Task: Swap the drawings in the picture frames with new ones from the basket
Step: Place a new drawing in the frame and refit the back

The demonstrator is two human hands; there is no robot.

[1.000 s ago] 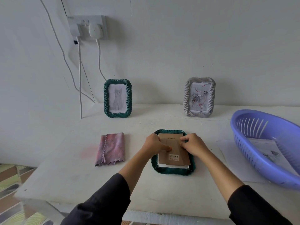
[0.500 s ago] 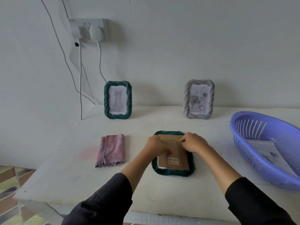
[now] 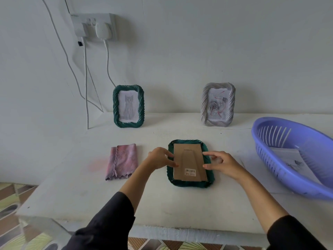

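Green frame (image 3: pixel 191 184) lies face down between the two hands, its cardboard back (image 3: pixel 189 160) up and seated inside the rim, with a barcode sticker near the back's near end. Left hand (image 3: pixel 159 159): fingers bent, tips on the left edge of the back; cannot tell whether they pinch it or only press. Right hand (image 3: pixel 224 164): fingers stretched and loosely spread, forefinger and thumb tips at the right edge of the back, gripping nothing. Both sleeves dark. Pink cloth (image 3: pixel 122 161), folded, lies flat just left of the left hand, apart from it. Purple basket (image 3: pixel 286 177) sits well to the right of the right hand, with a sheet (image 3: pixel 286 156) bearing a small drawing inside it. Beyond the left hand, against the wall, a second green frame (image 3: pixel 115 105) stands upright with a cat drawing (image 3: pixel 128 106). Beyond the right hand, a grey frame (image 3: pixel 204 103) stands upright with a rose drawing (image 3: pixel 217 105). All of it rests on a white table (image 3: pixel 162 204). Wall socket (image 3: pixel 93 24) is up and left of the hands, with white cables hanging from it.
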